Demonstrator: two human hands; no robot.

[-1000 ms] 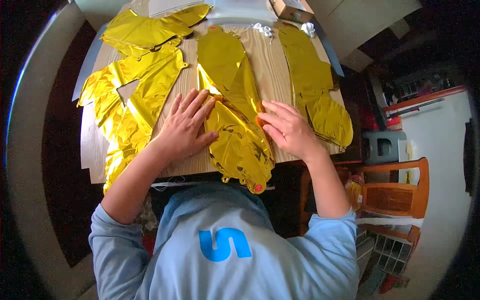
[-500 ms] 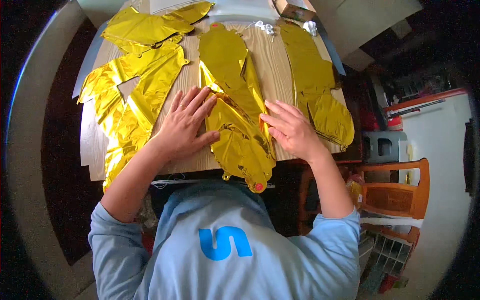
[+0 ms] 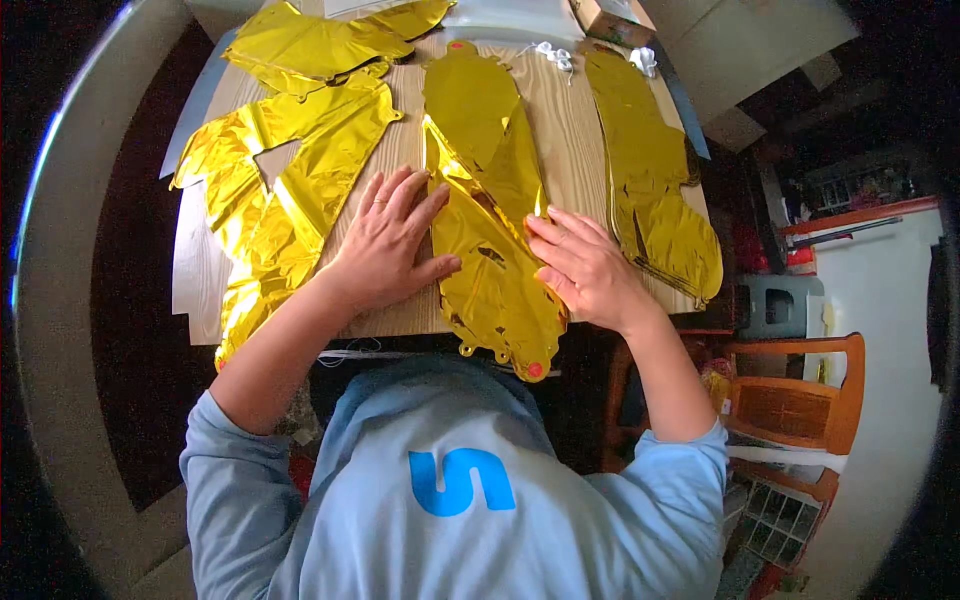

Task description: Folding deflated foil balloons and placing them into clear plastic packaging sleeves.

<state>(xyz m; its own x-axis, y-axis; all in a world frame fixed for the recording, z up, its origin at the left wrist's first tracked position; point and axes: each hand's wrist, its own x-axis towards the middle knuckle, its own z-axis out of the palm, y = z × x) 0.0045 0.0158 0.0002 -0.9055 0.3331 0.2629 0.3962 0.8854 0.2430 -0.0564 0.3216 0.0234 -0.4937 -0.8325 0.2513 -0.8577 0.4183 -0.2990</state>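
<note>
gold foil under both hands, lower half looks less creased

from where i stand: middle foil piece [image 3: 495,300] lies lengthwise on the worktop [image 3: 565,145], in front of the person, near end poking past the near edge. red dot at each end. folded edge slants across its middle, between the hands.

left hand [image 3: 390,235]: splayed, palm down, fingertips at the foil's left edge, thumb tip on the foil. no grasp.

right hand [image 3: 590,270]: relaxed, fingers reaching over the right edge, thumb apart and lower down. not clenched, no pinch seen.

what changed: whole view slid a little, so the head probably turned. hands hold about the same places on the foil. fewer dark wrinkles on the lower half than a second ago, though glare could be part of that. means, as i judge it, the lower half is lying flatter; the slanting fold is still there, so the piece isn't flat all over.

around it: left foil piece [image 3: 310,205] with a gap in it, upper-left foil piece [image 3: 310,45], right foil piece [image 3: 640,140], white cord bundle [image 3: 553,53] beyond the middle one.
</note>
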